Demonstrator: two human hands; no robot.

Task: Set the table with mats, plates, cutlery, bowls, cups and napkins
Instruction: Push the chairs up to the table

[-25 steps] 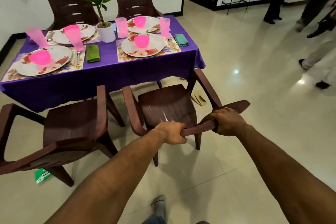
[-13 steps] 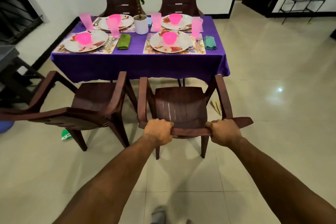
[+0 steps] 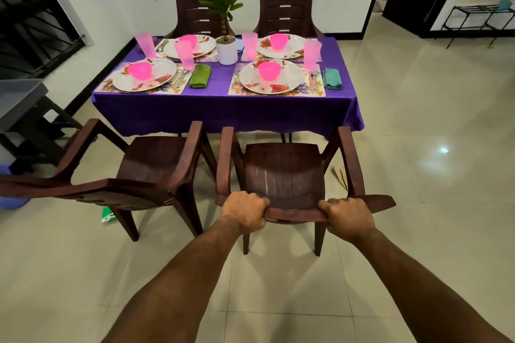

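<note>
Item: dining table (image 3: 223, 114), draped in a purple cloth, standing against the far wall and carrying four place settings. Each setting is showing a floral mat (image 3: 278, 92), a flowered plate (image 3: 270, 79) with a pink bowl (image 3: 269, 70) sitting on it, a tall pink cup (image 3: 312, 54) and cutlery (image 3: 314, 81) lying beside the plate. A green napkin (image 3: 200, 76) and a teal napkin (image 3: 332, 78) are lying at the near settings; a potted plant (image 3: 226, 49) is standing mid-table.

Hands: left hand (image 3: 245, 214) and right hand (image 3: 348, 217) are both gripping, fingers curled, the top rail of the near right chair (image 3: 284, 175), which is facing the table beside a second chair (image 3: 145, 170).

Change: compared with half a second ago, the chair is sitting squarer and the table is appearing more centred; one second ago the view was skewed left.
</note>
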